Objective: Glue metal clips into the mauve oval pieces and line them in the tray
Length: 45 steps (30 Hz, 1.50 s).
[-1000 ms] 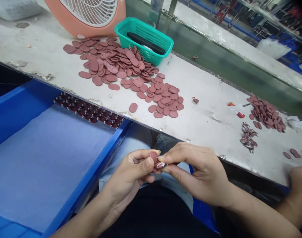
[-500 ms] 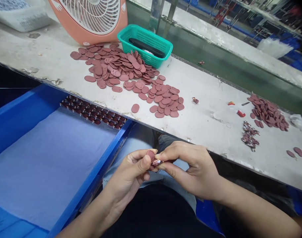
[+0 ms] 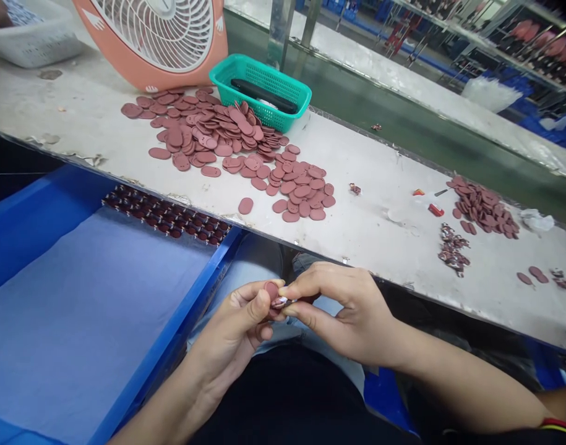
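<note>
Over my lap, my left hand (image 3: 245, 315) pinches a reddish-brown oval piece (image 3: 271, 289) between thumb and fingers. My right hand (image 3: 343, 312) meets it there, its thumb and forefinger closed on a small shiny metallic-and-brown figure (image 3: 281, 301) against the oval. The fingertips partly hide how the two parts touch. Beyond my hands, a big heap of the same ovals (image 3: 218, 130) spreads on the bench, with a smaller heap (image 3: 484, 207) to the right. A little pile of shiny figures (image 3: 452, 250) lies near the smaller heap.
A blue bin (image 3: 69, 321) at the left holds rows of dark finished-looking pieces (image 3: 166, 213) on a pale sheet. On the white bench (image 3: 361, 216) stand an orange fan (image 3: 157, 37), a green basket (image 3: 264, 93) and a white basket (image 3: 36, 37). A red clip-like item (image 3: 435, 210) lies right.
The whole view has shifted slightly, so the bench things sit a little further left. Both hands keep their pinch on the small parts, with barely any movement between them.
</note>
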Motion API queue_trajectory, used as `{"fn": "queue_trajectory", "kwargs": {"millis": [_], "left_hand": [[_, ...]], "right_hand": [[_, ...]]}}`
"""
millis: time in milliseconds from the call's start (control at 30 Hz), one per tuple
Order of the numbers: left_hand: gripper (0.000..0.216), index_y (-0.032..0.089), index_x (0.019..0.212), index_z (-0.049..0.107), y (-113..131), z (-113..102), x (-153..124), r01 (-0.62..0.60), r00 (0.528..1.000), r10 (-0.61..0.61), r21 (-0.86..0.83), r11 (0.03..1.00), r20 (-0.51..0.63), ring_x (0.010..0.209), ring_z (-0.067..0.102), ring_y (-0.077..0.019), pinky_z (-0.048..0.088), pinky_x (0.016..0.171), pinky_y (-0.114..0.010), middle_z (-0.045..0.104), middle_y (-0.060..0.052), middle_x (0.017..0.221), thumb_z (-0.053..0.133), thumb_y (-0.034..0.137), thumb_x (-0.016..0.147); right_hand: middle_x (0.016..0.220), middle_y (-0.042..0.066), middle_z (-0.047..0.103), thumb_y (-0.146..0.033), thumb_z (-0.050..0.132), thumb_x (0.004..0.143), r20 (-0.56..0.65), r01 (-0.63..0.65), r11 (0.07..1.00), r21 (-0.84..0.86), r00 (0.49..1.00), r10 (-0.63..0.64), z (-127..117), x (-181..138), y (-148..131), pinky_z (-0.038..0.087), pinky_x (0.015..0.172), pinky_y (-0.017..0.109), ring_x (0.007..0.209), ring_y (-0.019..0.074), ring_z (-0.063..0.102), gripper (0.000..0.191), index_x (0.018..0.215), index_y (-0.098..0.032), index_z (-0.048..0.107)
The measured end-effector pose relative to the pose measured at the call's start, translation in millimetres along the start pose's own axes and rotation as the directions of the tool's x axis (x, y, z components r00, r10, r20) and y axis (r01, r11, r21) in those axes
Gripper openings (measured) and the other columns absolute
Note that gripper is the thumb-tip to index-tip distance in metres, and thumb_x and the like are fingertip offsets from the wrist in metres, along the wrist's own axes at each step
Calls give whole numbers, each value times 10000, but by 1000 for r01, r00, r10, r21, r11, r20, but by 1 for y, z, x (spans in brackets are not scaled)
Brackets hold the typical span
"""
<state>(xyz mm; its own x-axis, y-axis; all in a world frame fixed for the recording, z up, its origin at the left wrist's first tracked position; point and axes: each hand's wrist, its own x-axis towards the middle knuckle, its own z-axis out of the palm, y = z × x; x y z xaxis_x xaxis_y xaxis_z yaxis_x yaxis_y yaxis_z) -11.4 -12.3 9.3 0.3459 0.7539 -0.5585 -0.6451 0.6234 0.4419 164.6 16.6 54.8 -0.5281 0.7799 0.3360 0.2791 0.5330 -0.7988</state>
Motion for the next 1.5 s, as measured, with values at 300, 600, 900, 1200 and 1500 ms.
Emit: {"fn": "queue_trajectory", "kwargs": {"millis": [300, 600, 900, 1200, 1500], "left_hand": [[339, 199, 812, 803, 5, -8, 5, 68, 995, -62, -71, 995, 82, 600, 654, -77, 487, 405, -94, 696, 14, 668, 940, 365, 550], [225, 182, 760, 786, 7, -11, 9, 81, 976, -68, -56, 995, 206, 630, 665, -76, 518, 420, -93, 713, 2, 723, 893, 345, 648], [483, 221, 999, 766, 10, -15, 11, -64, 998, 65, 72, 995, -9, 747, 659, -139, 530, 447, -153, 715, -61, 976, 815, 563, 662], [242, 216, 721, 711, 5, -17, 6, -442, 808, 554, 413, 796, -202, 583, 548, -99, 441, 465, -182, 712, -5, 790, 907, 311, 616], [401, 193, 1005, 667, 54, -86, 36, -104, 669, 669, 850, 516, -324, 897, 700, -238, 545, 606, -276, 741, -85, 997, 675, 530, 789]], "right_hand": [[1039, 97, 685, -259, 765, 843, -46, 36, 999, -13, 998, -37, -8, 1, 0, 551, 707, 240, 784, 122, 629, 418, 1209, -91, 651], [822, 16, 689, -199, 680, 913, 32, -89, 984, 156, 996, 85, 0, 3, 16, 492, 616, 217, 713, 107, 593, 215, 1122, -202, 728], [729, 8, 654, -162, 698, 840, -246, 63, 998, -20, 967, -66, 16, 9, 24, 482, 523, 220, 567, 92, 548, 120, 958, -174, 716], [755, 57, 704, -143, 667, 872, -207, 291, 816, -499, 875, -438, 64, 11, 52, 488, 533, 295, 621, 162, 620, 233, 1103, -129, 636], [685, 12, 653, -157, 663, 865, -95, 322, 802, -503, 902, -422, 70, 5, 47, 404, 467, 283, 528, 129, 516, 195, 1058, -133, 643]]}}
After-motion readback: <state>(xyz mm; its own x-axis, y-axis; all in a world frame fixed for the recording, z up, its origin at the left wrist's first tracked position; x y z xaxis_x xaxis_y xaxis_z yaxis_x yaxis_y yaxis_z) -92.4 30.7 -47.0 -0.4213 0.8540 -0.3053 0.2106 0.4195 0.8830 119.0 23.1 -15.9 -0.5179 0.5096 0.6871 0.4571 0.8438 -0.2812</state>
